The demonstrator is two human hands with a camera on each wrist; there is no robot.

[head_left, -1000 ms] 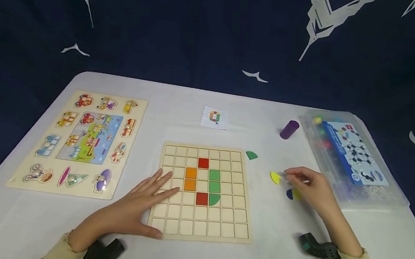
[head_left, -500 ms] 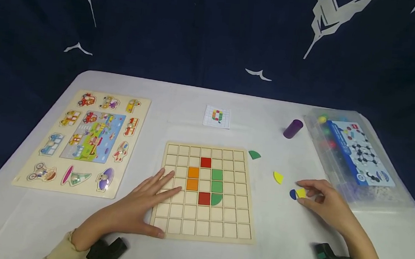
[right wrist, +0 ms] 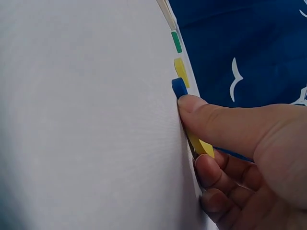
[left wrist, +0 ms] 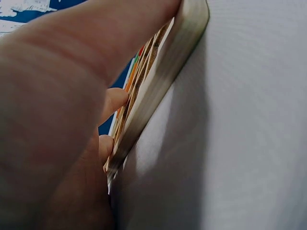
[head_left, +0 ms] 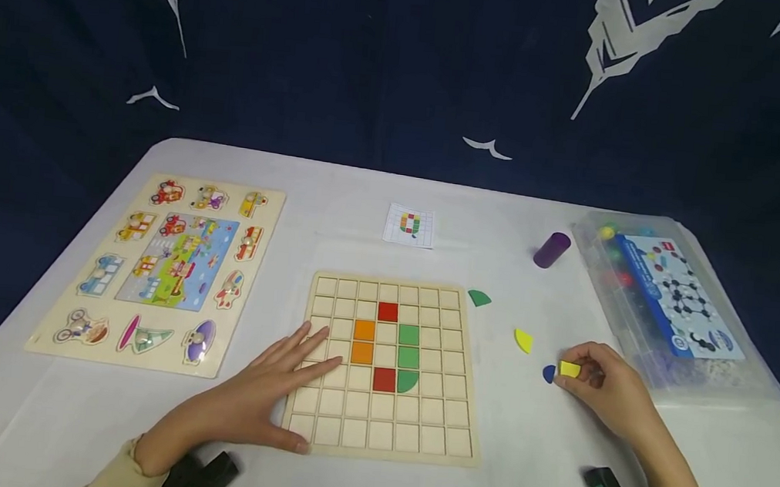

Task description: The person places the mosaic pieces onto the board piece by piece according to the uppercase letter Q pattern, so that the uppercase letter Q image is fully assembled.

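My left hand [head_left: 247, 395] rests with spread fingers on the left edge of a wooden grid board [head_left: 413, 456], thumb at its near corner. Red squares [head_left: 388, 312], orange squares [head_left: 364, 330], green squares [head_left: 409, 335] and a green quarter-circle [head_left: 408, 382] sit in the board's cells. Right of the board, my right hand [head_left: 610, 390] pinches a yellow square tile [head_left: 568, 369] between thumb and fingers. A small blue rounded piece [head_left: 549, 373] lies close beside that tile; in the right wrist view the blue piece [right wrist: 179, 86] shows just beyond the thumb.
A yellow quarter-circle [head_left: 524, 341] and a green one [head_left: 479, 298] lie right of the board. Behind are a pattern card [head_left: 409, 226] and a purple cylinder [head_left: 552, 251]. A vehicle puzzle [head_left: 242, 339] lies left, a clear plastic case [head_left: 719, 384] right.
My right hand has moved from near the yellow quarter-circle to the yellow square tile and now pinches it, with the tile tipped up. My left hand has stayed on the board.
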